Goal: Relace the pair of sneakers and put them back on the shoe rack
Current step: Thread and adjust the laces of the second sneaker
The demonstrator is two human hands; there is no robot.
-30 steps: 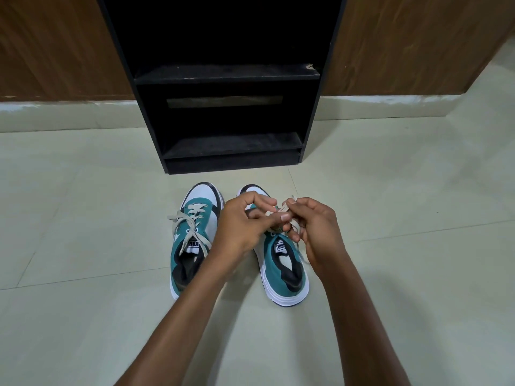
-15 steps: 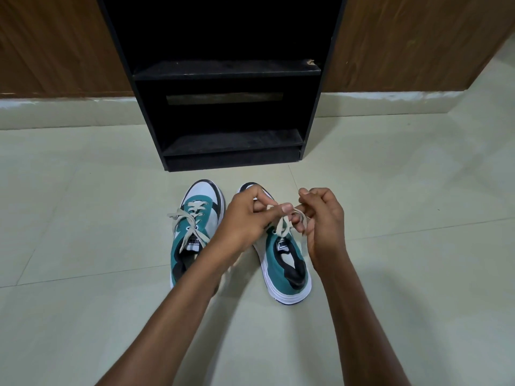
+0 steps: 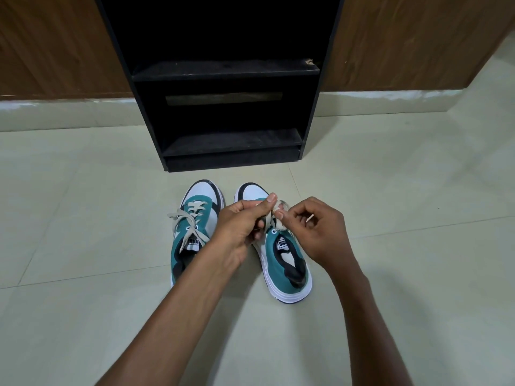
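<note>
just both hands (image 3: pixel 281 227) — fingertips pinched on the right sneaker's lace (image 3: pixel 274 218)

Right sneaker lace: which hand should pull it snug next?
Probably right. The right hand pinches the lace at its fingers; the left hand seems to steady it above the right sneaker.

We see pale tiled floor (image 3: pixel 83 213) all around, crossed by thin grout lines (image 3: pixel 390 232). Behind it runs a light skirting (image 3: pixel 69 112), and above that, brown wood-grain wall panels (image 3: pixel 404 40) on both sides.
</note>
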